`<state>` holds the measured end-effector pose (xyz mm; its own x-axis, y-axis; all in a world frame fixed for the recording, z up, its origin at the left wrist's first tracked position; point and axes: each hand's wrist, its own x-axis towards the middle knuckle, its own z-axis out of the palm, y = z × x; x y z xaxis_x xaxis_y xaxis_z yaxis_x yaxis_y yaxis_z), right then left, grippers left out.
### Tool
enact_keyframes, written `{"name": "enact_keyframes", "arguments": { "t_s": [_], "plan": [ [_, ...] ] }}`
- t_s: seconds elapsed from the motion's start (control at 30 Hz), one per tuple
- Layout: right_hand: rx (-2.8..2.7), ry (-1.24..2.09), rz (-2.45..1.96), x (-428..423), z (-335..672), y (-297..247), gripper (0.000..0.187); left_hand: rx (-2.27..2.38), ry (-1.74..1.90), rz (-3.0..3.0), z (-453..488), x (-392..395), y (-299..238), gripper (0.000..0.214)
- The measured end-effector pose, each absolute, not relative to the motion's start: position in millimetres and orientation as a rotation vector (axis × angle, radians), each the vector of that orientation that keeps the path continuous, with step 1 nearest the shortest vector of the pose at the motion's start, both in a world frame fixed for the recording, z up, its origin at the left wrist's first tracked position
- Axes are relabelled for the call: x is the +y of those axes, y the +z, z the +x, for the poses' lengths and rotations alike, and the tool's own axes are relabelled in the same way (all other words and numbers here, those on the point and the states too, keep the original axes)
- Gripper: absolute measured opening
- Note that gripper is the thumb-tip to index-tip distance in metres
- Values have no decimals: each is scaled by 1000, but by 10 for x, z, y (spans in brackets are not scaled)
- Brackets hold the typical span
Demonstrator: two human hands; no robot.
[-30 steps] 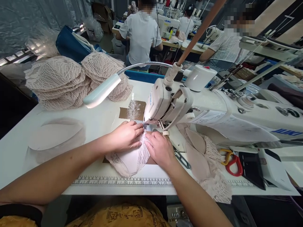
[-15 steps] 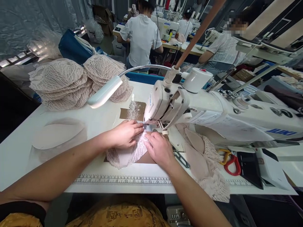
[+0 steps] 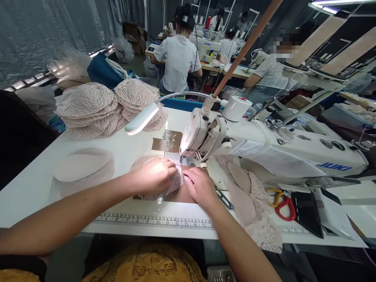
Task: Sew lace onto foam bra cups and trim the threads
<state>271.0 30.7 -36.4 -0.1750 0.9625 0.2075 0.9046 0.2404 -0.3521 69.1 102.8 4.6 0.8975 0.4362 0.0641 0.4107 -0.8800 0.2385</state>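
A pink lace piece (image 3: 173, 183) lies on the white table (image 3: 126, 149) under the needle of a white sewing machine (image 3: 264, 145). My left hand (image 3: 154, 175) rests on top of the lace, fingers curled and pressing it down. Just right of it, my right hand (image 3: 199, 187) lies on the lace's right edge with fingers bent, close to the presser foot (image 3: 185, 158). The machine's lamp (image 3: 141, 118) lights both hands brightly.
Two stacks of lace cups (image 3: 102, 107) stand at the back left, and flat beige pieces (image 3: 82, 166) lie at the left. More lace pieces (image 3: 252, 207), red-handled scissors (image 3: 282, 203) and a black device (image 3: 307, 213) sit right. A ruler strip (image 3: 155, 222) runs along the front edge. Other people sew behind.
The lace piece has fed away from me under the needle, so less of it shows in front of my hands. Both hands shifted slightly with it. The view tilted up a little.
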Motion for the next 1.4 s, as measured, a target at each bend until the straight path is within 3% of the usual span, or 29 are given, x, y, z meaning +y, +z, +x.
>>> {"name": "enact_keyframes", "arguments": {
  "t_s": [0.27, 0.47, 0.8, 1.27, 1.4],
  "plan": [
    [-2171, 221, -1606, 308, 2731, -382, 25, 859, 309, 2763, 780, 1128, -277, 24],
    [-2297, 160, -1618, 353, 2684, -359, 29, 852, 331, 2674, 733, 1167, -266, 14],
    [-2377, 90, -1660, 356, 2685, -381, 33, 913, 308, 2452, 684, 1218, -201, 22],
    [-2392, 19, -1950, 417, 2596, -360, 49, 742, 265, 2698, 704, 1188, -241, 16],
    [-2401, -2, -1981, 419, 2594, -369, 48, 737, 249, 2809, 719, 1163, -262, 23]
  ]
}}
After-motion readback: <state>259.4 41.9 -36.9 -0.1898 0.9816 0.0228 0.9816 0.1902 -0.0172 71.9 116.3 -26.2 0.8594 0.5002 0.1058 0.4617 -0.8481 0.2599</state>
